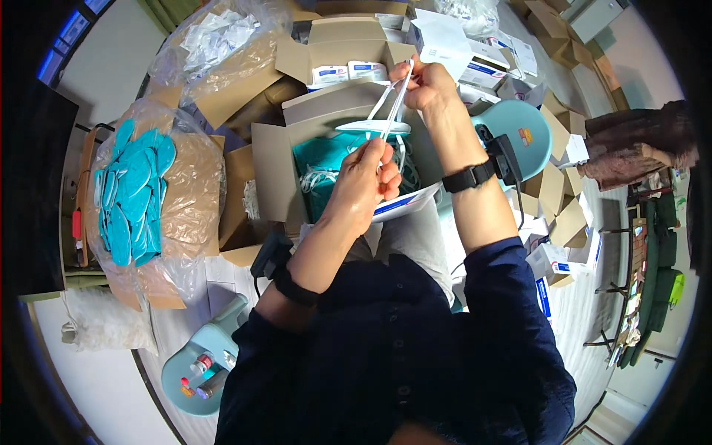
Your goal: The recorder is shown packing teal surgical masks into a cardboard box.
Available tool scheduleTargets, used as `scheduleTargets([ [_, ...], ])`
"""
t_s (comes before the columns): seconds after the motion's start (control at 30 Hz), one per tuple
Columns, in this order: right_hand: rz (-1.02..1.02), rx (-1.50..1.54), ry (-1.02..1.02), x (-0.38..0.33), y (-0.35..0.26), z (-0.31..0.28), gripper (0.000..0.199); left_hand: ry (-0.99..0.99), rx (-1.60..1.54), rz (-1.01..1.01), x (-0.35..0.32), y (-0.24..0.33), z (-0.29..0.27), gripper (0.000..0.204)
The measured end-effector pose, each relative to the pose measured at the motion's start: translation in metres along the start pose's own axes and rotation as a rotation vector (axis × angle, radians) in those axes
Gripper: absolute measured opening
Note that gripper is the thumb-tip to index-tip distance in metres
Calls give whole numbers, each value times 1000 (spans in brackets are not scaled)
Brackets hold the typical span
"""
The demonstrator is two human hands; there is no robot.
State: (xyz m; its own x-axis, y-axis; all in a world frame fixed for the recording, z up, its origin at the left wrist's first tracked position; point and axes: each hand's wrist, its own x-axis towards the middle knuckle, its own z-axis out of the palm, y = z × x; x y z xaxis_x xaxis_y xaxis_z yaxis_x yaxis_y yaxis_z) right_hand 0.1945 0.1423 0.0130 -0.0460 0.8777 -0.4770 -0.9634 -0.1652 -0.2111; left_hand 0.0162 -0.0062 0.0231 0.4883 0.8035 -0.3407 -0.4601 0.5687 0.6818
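Note:
Both my hands pinch a bundle of narrow white straps [397, 104] above an open cardboard box [273, 167]. My right hand [430, 85] is closed on the upper end. My left hand [361, 178] is closed on the lower end, and the straps run taut between them. Just behind the straps, over the box, lies a flat white rounded piece with a teal edge [373, 127]; whether it is joined to them I cannot tell. Teal pieces [326, 150] with looped white cords [319, 178] fill the box, partly hidden by my left hand.
At left, a plastic-lined carton holds a pile of flat teal pieces [133, 193]. A plastic bag of white pieces [219, 41] stands behind. Small packed boxes [348, 72] sit in a carton ahead. A light-blue stool [530, 133] is at right, another [189, 363] at lower left.

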Motion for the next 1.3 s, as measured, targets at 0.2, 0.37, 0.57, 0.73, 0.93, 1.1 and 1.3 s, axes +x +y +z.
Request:
scheduleTargets([
  [0.2,-173,-124,-87,-1,-76,-10,21,-36,14,-97,-29,-19,-26,29],
  [0.37,-260,-524,-211,-57,-1,20,18,-6,58,74,7,14,-21,25],
  [0.57,-107,-494,-594,-64,3,13,23,206,-92,143,39,6,-40,24],
  [0.73,-19,-490,-690,-62,8,10,35,362,95,-12,39,-1,-51,60],
  [0.93,142,-468,-740,-80,36,-1,41,281,314,-141,36,-4,-27,69],
  [1.1,170,-438,-816,-92,39,-13,41,223,618,-86,23,-14,-4,34],
  [1.3,-148,-733,-755,-114,25,-11,17,372,1067,586,38,-14,-30,24],
])
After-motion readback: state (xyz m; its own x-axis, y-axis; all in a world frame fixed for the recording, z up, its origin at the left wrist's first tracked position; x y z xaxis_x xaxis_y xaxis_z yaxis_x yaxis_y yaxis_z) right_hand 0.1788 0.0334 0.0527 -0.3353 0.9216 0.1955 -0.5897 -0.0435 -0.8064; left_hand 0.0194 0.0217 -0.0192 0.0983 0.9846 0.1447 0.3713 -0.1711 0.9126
